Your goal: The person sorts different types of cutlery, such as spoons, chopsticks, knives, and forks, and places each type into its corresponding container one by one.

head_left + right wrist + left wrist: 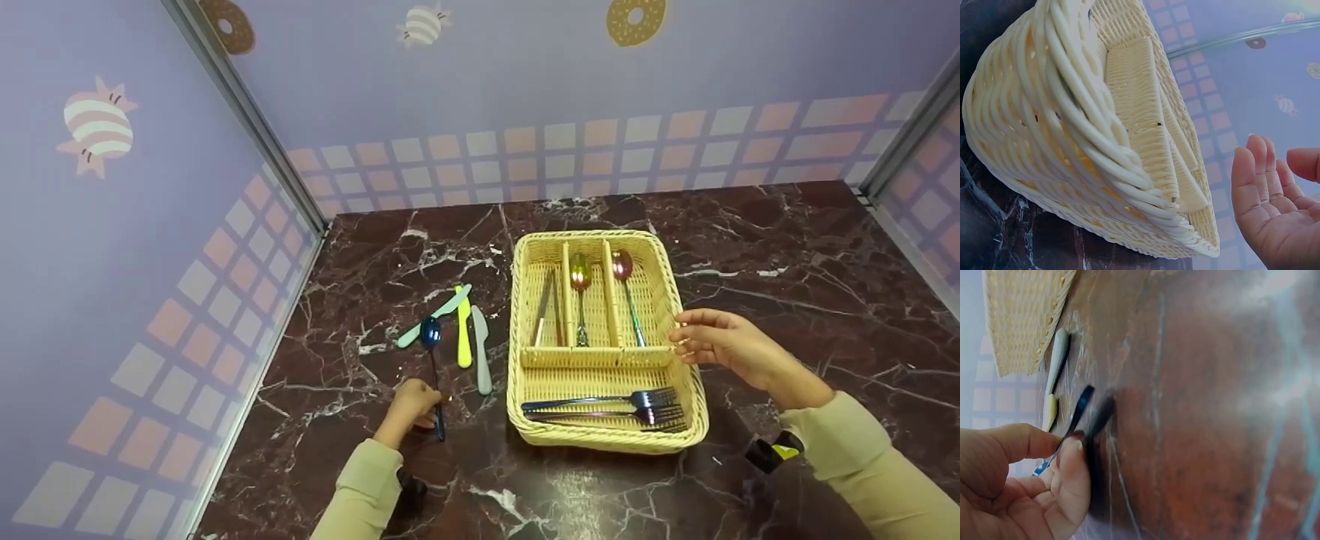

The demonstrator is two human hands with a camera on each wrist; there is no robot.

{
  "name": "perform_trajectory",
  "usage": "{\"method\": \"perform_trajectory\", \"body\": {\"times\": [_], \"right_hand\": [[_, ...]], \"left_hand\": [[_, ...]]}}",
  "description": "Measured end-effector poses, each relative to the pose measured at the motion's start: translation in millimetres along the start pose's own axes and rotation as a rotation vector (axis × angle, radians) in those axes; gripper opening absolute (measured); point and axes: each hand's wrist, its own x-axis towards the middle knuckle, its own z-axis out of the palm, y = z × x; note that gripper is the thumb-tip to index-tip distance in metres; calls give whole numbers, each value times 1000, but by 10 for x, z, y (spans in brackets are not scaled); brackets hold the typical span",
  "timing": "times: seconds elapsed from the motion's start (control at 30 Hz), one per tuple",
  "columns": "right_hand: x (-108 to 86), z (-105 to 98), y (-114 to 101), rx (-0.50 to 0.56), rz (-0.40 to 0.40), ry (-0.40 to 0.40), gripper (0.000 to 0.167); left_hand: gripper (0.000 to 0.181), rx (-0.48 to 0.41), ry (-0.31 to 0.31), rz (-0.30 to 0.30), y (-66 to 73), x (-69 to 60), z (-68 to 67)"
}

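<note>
The left hand (pixel 412 405) pinches the handle of a dark blue spoon (pixel 431 335) left of the wicker basket (pixel 607 442); in the left wrist view thumb and fingertips close on the dark handle (pixel 1081 408). The right hand (pixel 731 345) is at the basket's right side, fingers relaxed and slightly bent, holding nothing; the right wrist view has this hand (pixel 1275 208) apart from the basket (pixel 1033 112). Two spoons (pixel 580 271) (pixel 622 265) lie in separate upper compartments, slim utensils (pixel 544 307) in the left one, and dark forks (pixel 645 399) in the front compartment.
Between the left hand and the basket's left side lie a yellow knife (pixel 464 337), a grey knife (pixel 481 360) and a mint-green knife (pixel 412 335), on the dark marbled table (pixel 360 277). Patterned panels (pixel 450 90) stand behind and at both sides.
</note>
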Motion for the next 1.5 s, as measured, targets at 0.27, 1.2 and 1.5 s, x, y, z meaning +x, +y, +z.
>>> {"method": "perform_trajectory", "body": {"times": [0.27, 1.2, 1.5], "right_hand": [[33, 56, -13, 8, 20, -29, 16], [641, 1168, -147, 124, 16, 111, 4], [642, 1105, -134, 117, 27, 125, 4]], "left_hand": [[17, -212, -62, 98, 162, -133, -86], [8, -684, -411, 353, 1436, -961, 893], [20, -608, -404, 364, 1353, -940, 879]]}}
